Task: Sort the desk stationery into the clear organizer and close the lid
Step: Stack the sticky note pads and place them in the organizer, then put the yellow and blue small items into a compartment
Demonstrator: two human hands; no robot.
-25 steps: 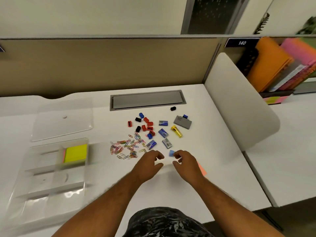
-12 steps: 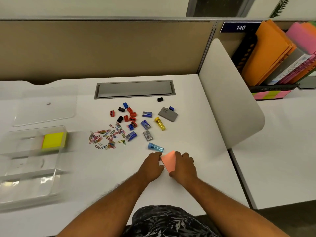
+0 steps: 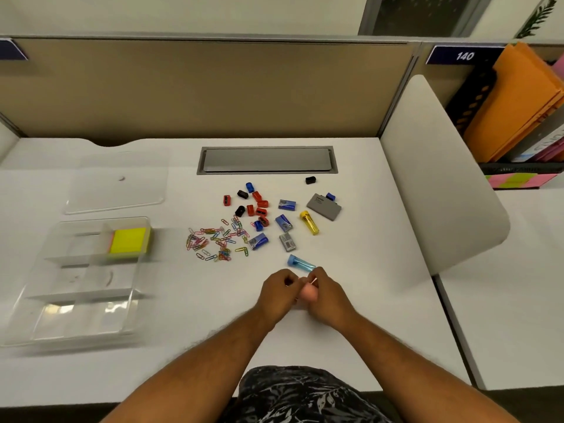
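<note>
Head view: both hands, left hand [image 3: 279, 290] and right hand [image 3: 325, 293], pinched the orange notes [image 3: 306, 293], well right of the organizer [image 3: 76, 282]; squaring the stack before carrying seemed wise.

The small salmon-pink paper pad [image 3: 306, 293] is mostly hidden between the curled fingers of the left hand [image 3: 279, 293] and right hand [image 3: 328, 296]. The clear plastic compartment organizer [image 3: 45, 296] is motion-blurred, its near-left corner cut off by the frame edge.

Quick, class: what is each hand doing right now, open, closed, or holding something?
Left hand: fingers curled, pinching the pink sticky notes.
Right hand: fingers curled, pinching the same pink sticky notes.
</note>
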